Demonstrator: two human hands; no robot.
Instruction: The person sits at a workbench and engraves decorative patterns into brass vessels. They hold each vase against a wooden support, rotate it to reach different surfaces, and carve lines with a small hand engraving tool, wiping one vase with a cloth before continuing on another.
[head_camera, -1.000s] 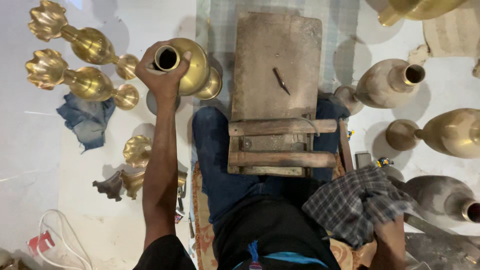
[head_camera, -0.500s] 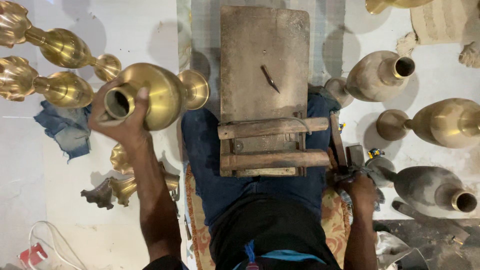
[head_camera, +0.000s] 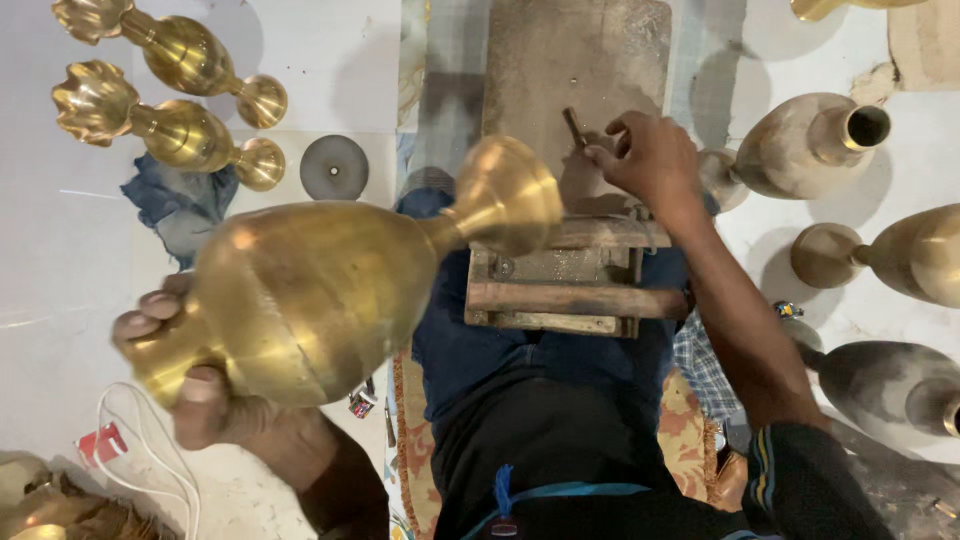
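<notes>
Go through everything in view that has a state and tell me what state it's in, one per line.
Large brass vase: lifted, tilted, neck gripped by left hand.
Right hand: on the small metal tool on the wooden board.
Two flower-topped brass vases: lying on their sides.
Dull vases: lying down, unpolished.

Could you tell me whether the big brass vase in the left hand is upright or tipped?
Tipped: vase lies sideways, neck in left hand, base toward the board.
</notes>
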